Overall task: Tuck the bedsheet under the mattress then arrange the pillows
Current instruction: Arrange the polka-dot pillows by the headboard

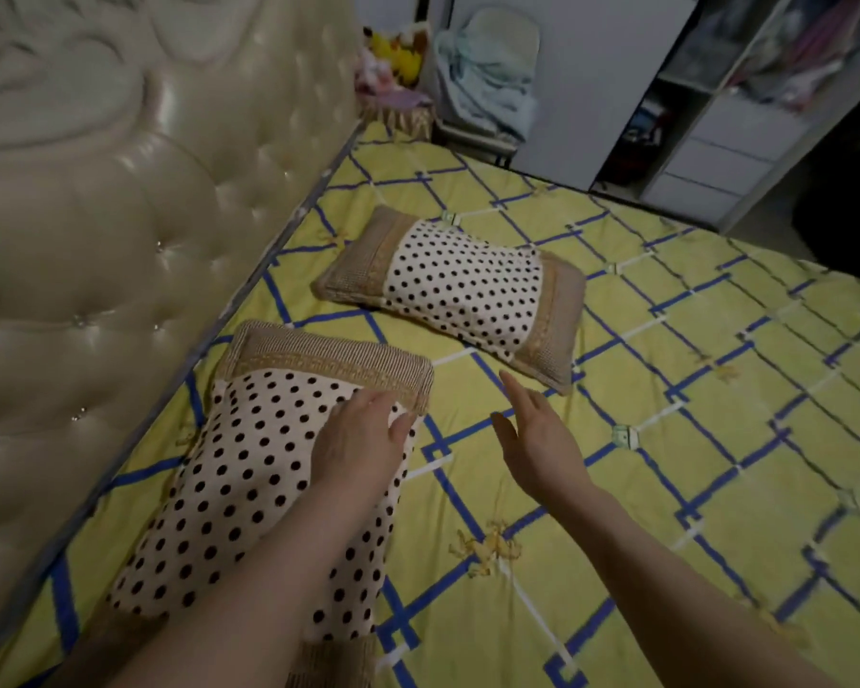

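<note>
While the yellow bedsheet point(592, 489) with its blue and white lattice lies spread flat over the whole bed, the cream tufted headboard point(95, 240) rises along the left side, its quilted panels set with small studs. Beyond the far edge of the bed stands a pale wardrobe point(706, 141) with open shelves and drawers, and beside it a heap of light blue cloth point(492, 77); a cluster of soft toys point(393, 57) sits on a small fringed stand in the corner. Two pillows rest on the sheet near the headboard, each white with dark polka dots and tan woven bands at the ends. The near pillow point(229, 489) lies just beside the headboard, running lengthwise toward the viewer. The far pillow point(458, 290) lies at an angle, apart from the first and a little away from the headboard. The left hand point(363, 439) rests palm down on the near pillow close to its upper tan band, fingers straight and gripping nothing. The right hand point(537, 434) hovers above the sheet between the two pillows, fingers extended and loose, holding nothing.
</note>
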